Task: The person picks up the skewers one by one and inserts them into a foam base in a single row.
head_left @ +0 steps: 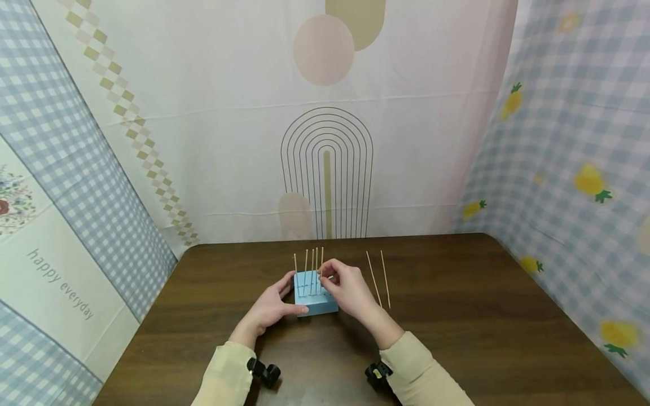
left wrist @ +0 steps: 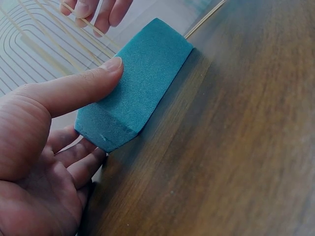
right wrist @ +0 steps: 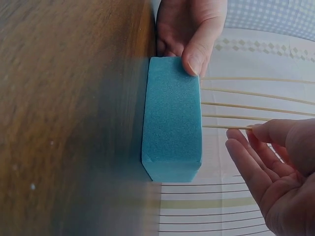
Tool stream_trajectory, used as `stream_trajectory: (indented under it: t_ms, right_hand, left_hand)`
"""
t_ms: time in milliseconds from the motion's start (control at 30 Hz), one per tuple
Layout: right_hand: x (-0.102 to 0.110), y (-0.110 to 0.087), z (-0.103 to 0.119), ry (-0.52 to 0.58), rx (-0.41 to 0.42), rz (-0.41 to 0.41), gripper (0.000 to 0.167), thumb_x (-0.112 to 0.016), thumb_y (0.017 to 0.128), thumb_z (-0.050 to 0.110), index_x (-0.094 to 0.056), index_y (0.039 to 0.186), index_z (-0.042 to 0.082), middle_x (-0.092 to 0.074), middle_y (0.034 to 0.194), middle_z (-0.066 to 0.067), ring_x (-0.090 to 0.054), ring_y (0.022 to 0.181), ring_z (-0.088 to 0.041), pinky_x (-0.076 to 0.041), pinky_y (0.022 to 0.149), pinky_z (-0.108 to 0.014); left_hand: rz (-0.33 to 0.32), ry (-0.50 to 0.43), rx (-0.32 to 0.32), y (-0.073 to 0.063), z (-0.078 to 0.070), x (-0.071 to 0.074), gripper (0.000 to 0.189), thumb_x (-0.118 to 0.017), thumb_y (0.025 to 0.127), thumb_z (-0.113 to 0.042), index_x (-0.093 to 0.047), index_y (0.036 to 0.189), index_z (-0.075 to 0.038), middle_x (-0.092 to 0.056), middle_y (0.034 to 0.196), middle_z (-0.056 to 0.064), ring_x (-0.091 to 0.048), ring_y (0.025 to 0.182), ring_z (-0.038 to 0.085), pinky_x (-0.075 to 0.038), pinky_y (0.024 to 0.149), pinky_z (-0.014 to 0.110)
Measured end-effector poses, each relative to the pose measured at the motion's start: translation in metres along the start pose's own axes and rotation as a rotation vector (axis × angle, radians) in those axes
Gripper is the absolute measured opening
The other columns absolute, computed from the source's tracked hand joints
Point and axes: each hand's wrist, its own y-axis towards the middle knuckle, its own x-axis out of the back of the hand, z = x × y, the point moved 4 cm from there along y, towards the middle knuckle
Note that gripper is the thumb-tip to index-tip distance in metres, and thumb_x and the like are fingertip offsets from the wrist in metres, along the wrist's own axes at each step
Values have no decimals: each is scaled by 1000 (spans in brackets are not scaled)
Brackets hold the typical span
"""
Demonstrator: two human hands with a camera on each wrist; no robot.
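A light blue foam block (head_left: 323, 307) sits on the table, with several thin wooden sticks (head_left: 306, 262) standing upright in its top. My left hand (head_left: 268, 311) grips the block from its left side; the thumb (left wrist: 101, 81) lies over the near upper edge and the other fingers reach round the far left. Above the block's right part, my right hand (head_left: 352, 290) pinches the rightmost wooden stick (right wrist: 216, 127) between thumb and fingertips. That stick's lower end meets the top of the foam in the right wrist view.
Two loose wooden sticks (head_left: 373, 276) lie side by side on the brown table (head_left: 457, 316), right of the block. Behind the table hangs a pale printed cloth (head_left: 228, 169), with checked cloths at either side. A black wrist camera (head_left: 264, 372) is strapped to each sleeve.
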Motion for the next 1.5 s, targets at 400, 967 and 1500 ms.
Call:
stream_trajectory:
  t_ms: [400, 967, 1500]
  right_hand:
    - [0, 0, 0, 4, -1, 21, 9, -75, 101, 4, -71, 105, 11, -73, 97, 2, -67, 82, -13, -56, 75, -30]
    - [1, 0, -2, 15, -18, 65, 16, -74, 100, 1, -70, 112, 10, -75, 104, -4, -71, 89, -17, -60, 79, -37]
    - [34, 5, -27, 94, -97, 21, 30, -74, 97, -3, -71, 124, 9, -76, 113, -9, -74, 98, -20, -61, 87, -42]
  left_hand:
    - [4, 2, 16, 0, 0, 0, 108, -95, 84, -21, -31, 170, -9, -32, 171, 22, -30, 158, 39, -31, 123, 56]
    - [9, -1, 13, -1, -1, 1, 108, -95, 84, -21, -31, 170, -9, -32, 171, 21, -30, 158, 37, -31, 123, 55]
    - [6, -18, 5, 0, 1, -1, 109, -96, 82, -19, -32, 170, -11, -32, 171, 20, -29, 159, 37, -31, 123, 56]
